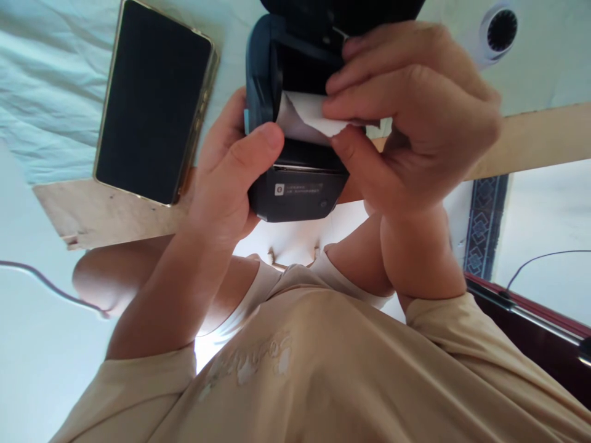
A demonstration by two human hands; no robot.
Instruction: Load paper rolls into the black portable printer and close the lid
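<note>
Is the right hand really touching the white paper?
Touching. The head view shows the right hand pinching the loose end of the paper between thumb and fingers.

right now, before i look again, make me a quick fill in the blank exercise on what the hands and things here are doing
1. The right hand pinches the paper, which is coloured ____.
2. The left hand grips the dark printer, whose lid is ____, not shut.
3. In this view, the phone lies to the ____ of the printer.

Missing words: white; open; left.
</note>
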